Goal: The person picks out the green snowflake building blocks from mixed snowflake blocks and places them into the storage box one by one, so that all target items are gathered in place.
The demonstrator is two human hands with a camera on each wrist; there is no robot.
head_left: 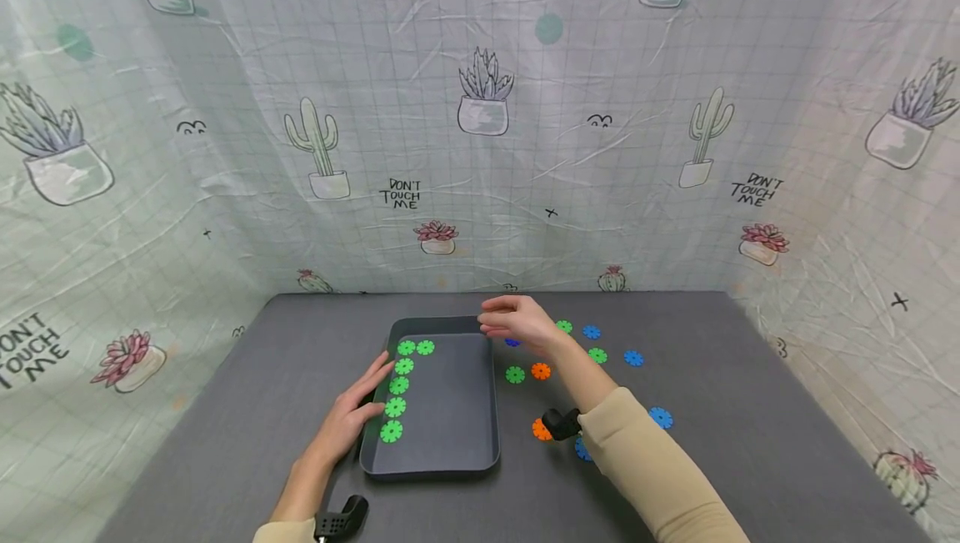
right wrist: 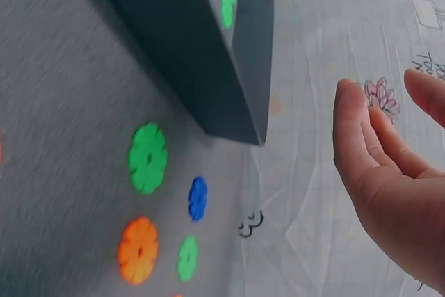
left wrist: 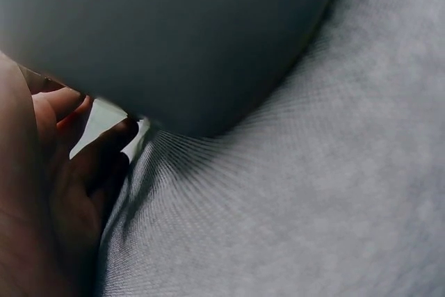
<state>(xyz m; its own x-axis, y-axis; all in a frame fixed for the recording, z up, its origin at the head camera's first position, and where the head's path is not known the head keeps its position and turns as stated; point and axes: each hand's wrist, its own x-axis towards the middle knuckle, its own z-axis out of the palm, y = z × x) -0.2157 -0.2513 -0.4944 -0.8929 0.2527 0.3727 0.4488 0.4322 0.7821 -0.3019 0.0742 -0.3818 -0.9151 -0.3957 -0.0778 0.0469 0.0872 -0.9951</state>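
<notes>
My left hand rests at the left side of a dark grey tray, fingertips and thumb tip at its rim. In the left wrist view, the tray's wall covers part of that hand. Inside the tray, several green notched discs form a column along the left side, with one more green disc beside the top one. Over the tray's far right corner, my right hand is raised, its thumb apart from its gently bent fingers and nothing between them.
Right of the tray, loose discs lie on the grey cloth: green, orange, dark blue and lighter blue. Another orange disc lies partly behind the right wrist camera. A printed curtain hangs behind the table.
</notes>
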